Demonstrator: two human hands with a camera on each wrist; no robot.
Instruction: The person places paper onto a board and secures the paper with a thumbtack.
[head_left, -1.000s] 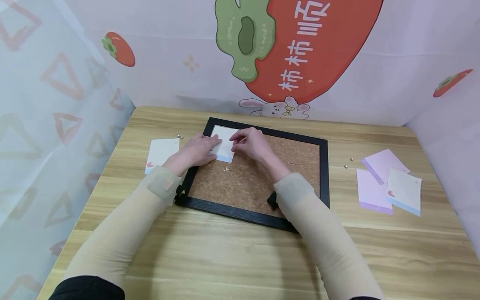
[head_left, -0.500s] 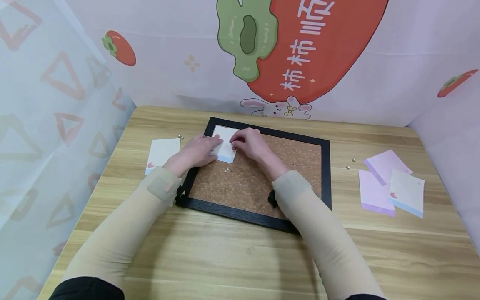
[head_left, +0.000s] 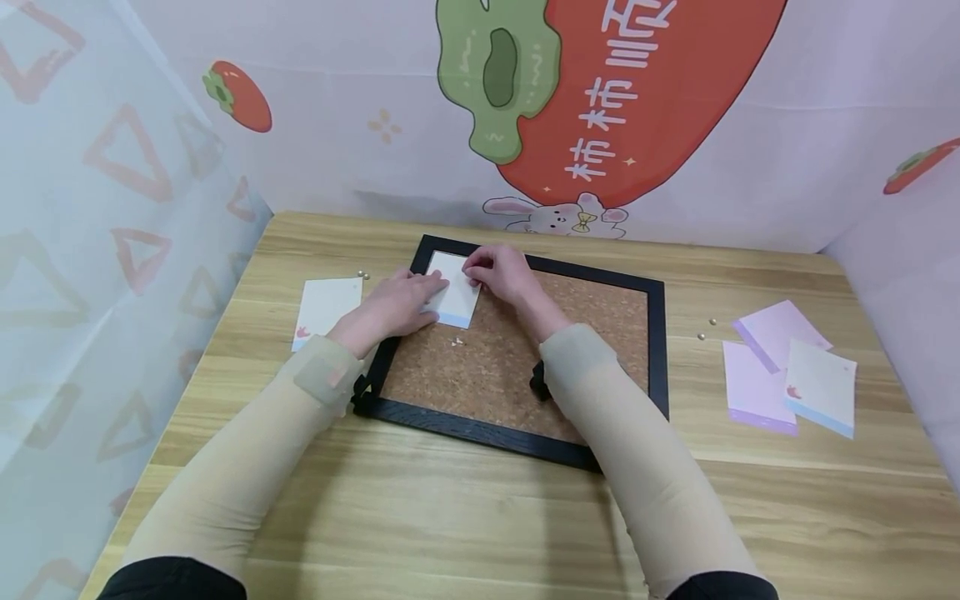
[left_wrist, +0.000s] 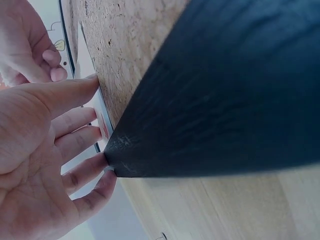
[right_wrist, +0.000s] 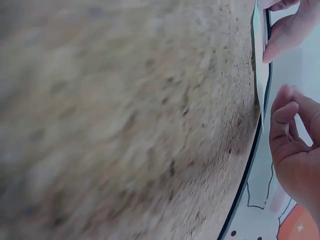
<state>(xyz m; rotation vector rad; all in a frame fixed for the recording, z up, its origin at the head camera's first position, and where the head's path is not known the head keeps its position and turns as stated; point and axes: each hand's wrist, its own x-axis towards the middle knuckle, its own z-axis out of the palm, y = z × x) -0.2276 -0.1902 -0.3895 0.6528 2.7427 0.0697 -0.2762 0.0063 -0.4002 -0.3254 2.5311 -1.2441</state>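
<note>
A white card with a blue bottom strip [head_left: 453, 315] lies in the upper left corner of a black-framed cork board [head_left: 487, 375]. My left hand [head_left: 393, 304] rests on the card's left part with extended fingers; in the left wrist view its thumb and fingertips lie along the card and the frame's edge. At the card's upper right corner, my right hand [head_left: 506, 271] has thumb and index fingertips pressed together in a pinch. Whatever lies between them is too small or hidden to make out. In the right wrist view those fingertips [right_wrist: 285, 102] stand close to the card.
Another white card [head_left: 330, 304] lies left of the board beside small round metallic beads or pin heads [head_left: 363, 275]. At right are two purple cards [head_left: 757, 387], a white card [head_left: 821, 387] and two more round heads [head_left: 707, 329]. A printed cloth [head_left: 360, 167] hangs behind the table.
My right hand has shifted up along the card's right edge to its upper corner, fingertips still pinched. The left hand stays on the card. The view has drifted slightly.
</note>
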